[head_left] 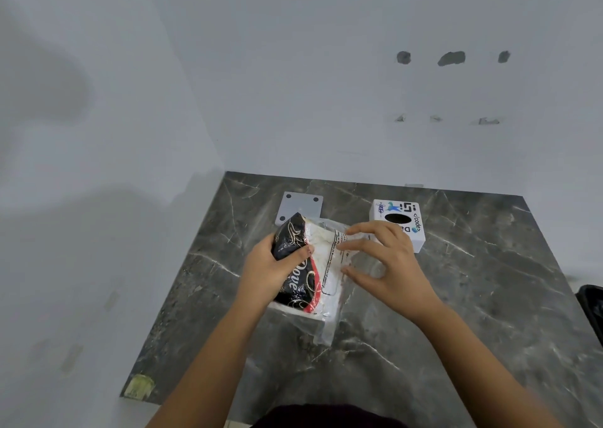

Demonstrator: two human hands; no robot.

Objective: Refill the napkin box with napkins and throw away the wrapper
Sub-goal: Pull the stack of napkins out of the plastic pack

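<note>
Head view. Dark grey marble counter (456, 297) with pale veins, set into a corner of plain white walls (293, 68); three dark holes (451, 58) in the wall at 1 o'clock, smaller chipped marks below them. Yellowish tape patch (139, 386) on the counter's corner at 8 o'clock. Edge of a black bag or bin (592, 310) just showing at 3 o'clock, too cut off to tell more.

At centre, a pack of napkins (323, 258) in its wrapper (295, 277), black and red with gold scrollwork on one side, clear with printed text on the other, white napkins visible through the clear part. Held above the counter, tilted, one end toward 12 o'clock. Loose clear wrapper film hanging at the pack's near end, toward 6 o'clock.

Left hand (267, 271) closed around the black printed side of the pack, thumb across its face, fingers wrapped behind. Right hand (388, 264) at the clear side, fingers spread and curled, fingertips (350, 232) touching the film; whether pinching it or merely resting, cannot tell.

Behind the right hand at 1 o'clock, white napkin box (399, 222) on the counter, dark oval slot on top, coloured logos and "code" lettering around it, partly hidden by the fingers. At 12 o'clock, beyond the pack, a flat white plate (301, 204) with dark dots at its corners, lying on the counter.
</note>
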